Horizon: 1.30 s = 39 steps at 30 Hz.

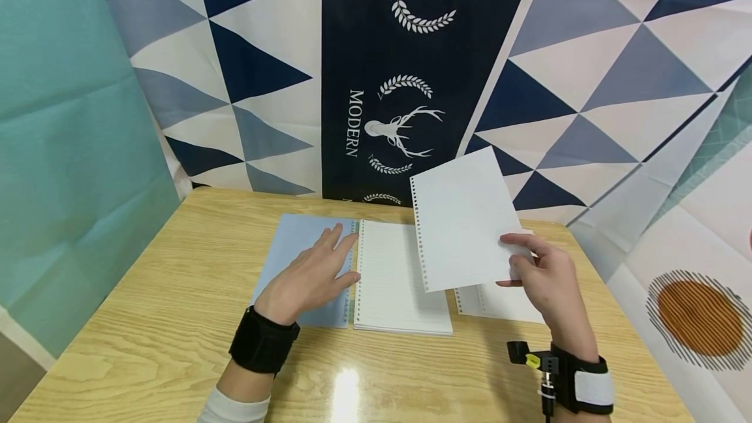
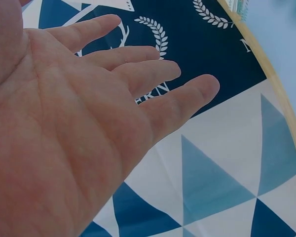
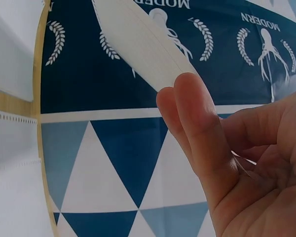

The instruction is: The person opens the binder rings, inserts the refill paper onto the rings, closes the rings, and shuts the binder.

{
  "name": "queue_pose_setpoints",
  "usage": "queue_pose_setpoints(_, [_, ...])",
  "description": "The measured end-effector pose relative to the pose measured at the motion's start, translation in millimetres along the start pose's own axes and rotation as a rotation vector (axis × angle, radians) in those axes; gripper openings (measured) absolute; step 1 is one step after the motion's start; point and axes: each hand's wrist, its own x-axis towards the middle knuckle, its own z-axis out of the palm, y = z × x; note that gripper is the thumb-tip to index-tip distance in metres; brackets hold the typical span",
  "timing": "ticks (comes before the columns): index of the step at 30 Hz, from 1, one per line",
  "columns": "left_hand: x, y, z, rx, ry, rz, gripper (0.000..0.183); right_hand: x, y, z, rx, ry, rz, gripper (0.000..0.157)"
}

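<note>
My right hand (image 1: 551, 274) pinches a white loose-leaf sheet (image 1: 461, 220) by its lower right corner, thumb on one face and fingers behind. The sheet is raised and tilted above the table, its row of punched holes along the left edge. In the right wrist view the paper (image 3: 138, 42) appears nearly edge-on; whether it is more than one sheet I cannot tell. My left hand (image 1: 314, 276) hovers with fingers spread over a blue punched notebook cover (image 1: 296, 240), holding nothing. Beside the cover lies a stack of lined loose-leaf paper (image 1: 399, 286), partly hidden by the raised sheet.
More white punched sheets (image 1: 499, 302) lie at the right, overlapping, partly behind the raised sheet and right hand. The wooden table (image 1: 176, 305) ends at a wall hung with patterned cloth (image 1: 264, 70). A teal curtain (image 1: 70, 149) hangs on the left.
</note>
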Motion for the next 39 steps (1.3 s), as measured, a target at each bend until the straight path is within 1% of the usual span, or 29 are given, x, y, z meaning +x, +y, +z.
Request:
queue_pose_setpoints(5, [-0.3, -1.0, -0.3, -0.005, 0.002, -0.002, 0.067, 0, -3, 4.2, 0.004, -0.009, 0.005, 0.041])
queue_pose_setpoints(13, [-1.5, -2.0, -2.6, -0.007, 0.011, -0.001, 0.065, -1, -9, 9.7, 0.020, -0.052, 0.002, 0.043])
queue_pose_setpoints(25, [-1.8, -3.5, -3.9, -0.010, 0.010, 0.001, 0.066, -4, -13, 14.4, 0.035, -0.056, -0.024, 0.047])
queue_pose_setpoints(33, [-1.3, -5.1, -3.4, -0.012, 0.008, -0.002, 0.068, -4, -16, 20.6, 0.082, -0.088, -0.062, 0.049])
queue_pose_setpoints(39, [-2.4, -5.7, -3.2, -0.008, 0.013, 0.007, 0.068, -6, -16, 25.4, 0.093, -0.115, -0.063, 0.051])
